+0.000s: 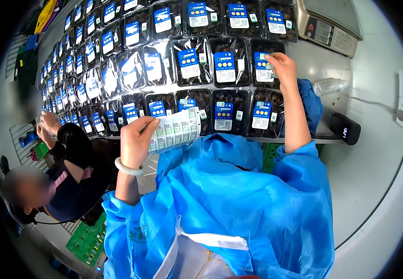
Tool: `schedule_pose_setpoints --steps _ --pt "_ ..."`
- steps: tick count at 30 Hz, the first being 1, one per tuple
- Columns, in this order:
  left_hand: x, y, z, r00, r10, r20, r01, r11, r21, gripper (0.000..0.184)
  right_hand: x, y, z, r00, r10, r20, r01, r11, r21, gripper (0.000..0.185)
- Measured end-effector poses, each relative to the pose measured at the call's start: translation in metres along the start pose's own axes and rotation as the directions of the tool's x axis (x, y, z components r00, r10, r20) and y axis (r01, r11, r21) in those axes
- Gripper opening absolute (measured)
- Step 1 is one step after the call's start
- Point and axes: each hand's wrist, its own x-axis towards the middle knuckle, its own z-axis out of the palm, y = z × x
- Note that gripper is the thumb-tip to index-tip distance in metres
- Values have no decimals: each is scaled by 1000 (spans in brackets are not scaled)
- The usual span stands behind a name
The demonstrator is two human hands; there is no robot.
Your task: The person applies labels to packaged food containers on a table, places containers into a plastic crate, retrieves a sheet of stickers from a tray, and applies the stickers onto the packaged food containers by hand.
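A sheet of small green-and-white stickers [176, 130] is pinched in my left hand [136, 139], which has a pale bangle at the wrist. The sheet hangs over the front row of packs. My right hand [283, 68] is closed, thumb and finger together, holding a small green-and-white sticker [270, 66] over the label of a black pack [262, 76] at the right end of the second row. Whether the sticker touches the pack is hard to tell. Black, film-wrapped packs with blue-and-white labels, such as this front one [223, 116], stand in rows on the table.
At the back right is a weighing scale [325, 32]. A clear plastic roll [329, 86] and a black digital clock [345, 129] lie at the right. Another person [66, 181] works at the left, hands near the packs. A green crate [87, 242] is lower left.
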Motion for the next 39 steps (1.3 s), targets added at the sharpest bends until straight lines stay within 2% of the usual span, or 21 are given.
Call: schedule_pose_setpoints --steps 1,4,5,7,10,11,13,14,15,16,18,21,24,26,29,30,32,33,34,36,39 --pt "2 -2 1 1000 1 2 -1 1000 -12 15 7 5 0 1000 6 16 -6 1000 0 20" --pt "10 -2 5 1000 29 0 -29 999 -17 15 40 31 1 1000 2 14 1 983 -185 23" --pt "13 -1 6 999 43 0 -43 999 -12 14 48 37 1 1000 -28 5 28 948 -318 24" --pt "17 0 9 998 58 12 -57 998 -14 14 55 36 6 996 -93 3 78 822 -564 27" --pt "22 -2 10 998 70 5 -70 998 -10 13 36 10 16 973 -218 -80 34 477 -878 30" --pt "23 -2 11 997 72 -3 -72 997 -10 13 30 2 21 970 -222 -98 47 568 -821 31" --pt "25 -3 11 998 65 -6 -65 998 -11 13 18 -6 37 990 -142 -10 121 880 -459 29" --pt "26 -4 12 998 56 3 -56 998 -11 13 13 -7 47 993 -113 44 120 965 -231 29" --pt "28 -4 11 999 49 13 -49 999 -11 13 11 -2 60 984 -147 105 158 981 -111 27" --pt "29 -4 11 999 36 31 -35 999 -7 13 8 4 73 972 -184 146 203 971 -128 24" --pt "31 -4 10 998 8 67 -9 1000 2 14 7 10 98 973 -165 161 181 979 -95 24" --pt "34 -3 10 997 76 14 -76 997 -1 14 9 15 122 975 -186 119 213 935 -284 23" --pt "35 -5 9 998 66 10 -66 998 -5 14 7 13 136 963 -265 51 265 887 -378 20" --pt "35 -9 10 998 46 34 -45 999 -15 14 7 12 137 941 -329 82 312 745 -590 24" --pt "36 -16 10 999 45 27 -44 998 -42 14 5 2 136 912 -383 146 326 462 -825 35" --pt "37 -18 10 999 48 17 -47 997 -54 14 7 -3 135 908 -401 118 323 493 -808 31" --pt "41 -22 7 999 35 18 -34 998 -60 14 8 -15 138 972 -213 96 231 819 -525 27" --pt "44 -24 6 999 29 24 -28 998 -57 14 12 -13 146 976 -161 147 185 968 -171 22" --pt "45 -26 5 999 26 29 -24 998 -52 14 11 -13 152 966 -97 239 90 995 43 22" --pt "50 -25 5 998 64 11 -63 997 -49 15 14 -10 170 922 -51 383 1 992 130 22" --pt "56 -27 1 996 94 -1 -93 994 -48 14 26 3 213 910 -105 402 89 994 59 27"
